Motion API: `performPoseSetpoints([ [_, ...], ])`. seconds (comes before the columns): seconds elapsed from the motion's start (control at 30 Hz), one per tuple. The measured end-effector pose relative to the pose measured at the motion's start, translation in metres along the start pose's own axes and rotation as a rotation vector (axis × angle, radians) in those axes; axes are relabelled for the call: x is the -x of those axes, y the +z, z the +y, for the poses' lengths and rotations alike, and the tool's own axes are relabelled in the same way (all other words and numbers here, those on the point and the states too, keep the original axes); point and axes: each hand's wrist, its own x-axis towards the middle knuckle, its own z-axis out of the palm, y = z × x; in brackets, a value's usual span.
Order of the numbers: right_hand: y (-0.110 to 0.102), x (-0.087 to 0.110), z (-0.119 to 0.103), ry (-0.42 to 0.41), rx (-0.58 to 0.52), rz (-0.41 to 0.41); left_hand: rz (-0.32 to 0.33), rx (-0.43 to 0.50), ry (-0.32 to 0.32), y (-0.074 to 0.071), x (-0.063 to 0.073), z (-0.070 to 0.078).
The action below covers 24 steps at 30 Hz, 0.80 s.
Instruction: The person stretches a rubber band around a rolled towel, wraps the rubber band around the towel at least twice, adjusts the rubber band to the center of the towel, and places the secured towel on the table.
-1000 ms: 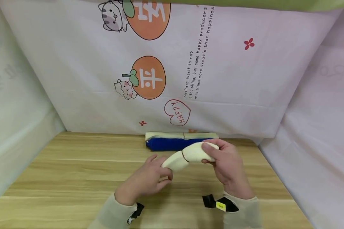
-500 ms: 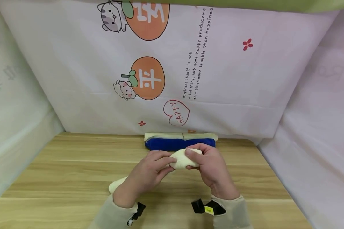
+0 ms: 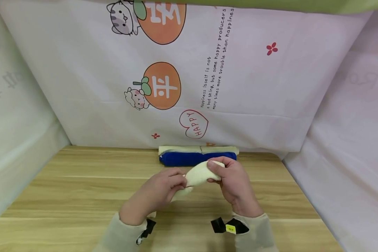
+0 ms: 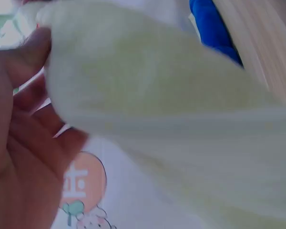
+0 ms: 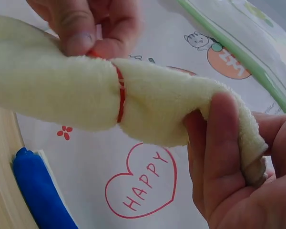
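A pale yellow rolled towel (image 3: 201,174) is held above the table, bent at its middle, where a thin red band (image 5: 120,95) circles it. My right hand (image 3: 234,183) grips one end, thumb on top. My left hand (image 3: 159,189) is at the middle, and in the right wrist view its thumb and finger pinch the red band at the towel's edge. In the head view the left hand hides much of the towel's other half. The left wrist view shows the towel (image 4: 148,71) large and blurred.
A rolled blue towel (image 3: 192,159) and a cream roll (image 3: 179,149) lie side by side at the back of the wooden table (image 3: 82,185). A white printed cloth (image 3: 239,87) rises behind them, with white cloth walls at both sides.
My left hand has shifted from the towel's far end to its middle and now pinches the band. The right hand has moved left with its end. The rolls behind stay put.
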Motion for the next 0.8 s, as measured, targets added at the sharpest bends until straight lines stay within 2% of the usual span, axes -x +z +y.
performPoseSetpoints([
  [0.07,0.001,-0.001,0.001,-0.004,0.030,0.004,-0.058,0.038,-0.069,-0.001,0.002,-0.003],
  [0.17,0.001,0.000,0.002,-0.042,0.210,-0.050,-0.088,0.085,-0.137,-0.003,0.004,-0.008],
  [0.3,-0.006,0.003,0.001,-0.235,0.545,-0.171,-0.115,0.146,-0.218,-0.005,0.006,-0.015],
  [0.4,-0.009,0.003,0.001,-0.381,0.658,-0.221,-0.136,0.170,-0.255,-0.006,0.007,-0.019],
  [0.47,-0.009,0.003,0.001,-0.396,0.663,-0.197,-0.127,0.179,-0.253,-0.007,0.008,-0.019],
  [0.5,-0.008,0.002,0.001,-0.373,0.646,-0.175,-0.113,0.180,-0.245,-0.007,0.008,-0.019],
  [0.57,-0.005,0.002,0.001,-0.288,0.573,-0.121,-0.082,0.186,-0.219,-0.007,0.007,-0.017],
  [0.7,-0.001,-0.001,0.001,-0.107,0.313,-0.077,-0.065,0.159,-0.170,-0.004,0.006,-0.011],
  [0.77,-0.001,-0.001,0.001,-0.071,0.273,-0.090,-0.073,0.134,-0.162,-0.003,0.005,-0.009],
  [0.8,-0.002,0.000,0.001,-0.072,0.290,-0.106,-0.075,0.118,-0.166,-0.003,0.005,-0.008],
])
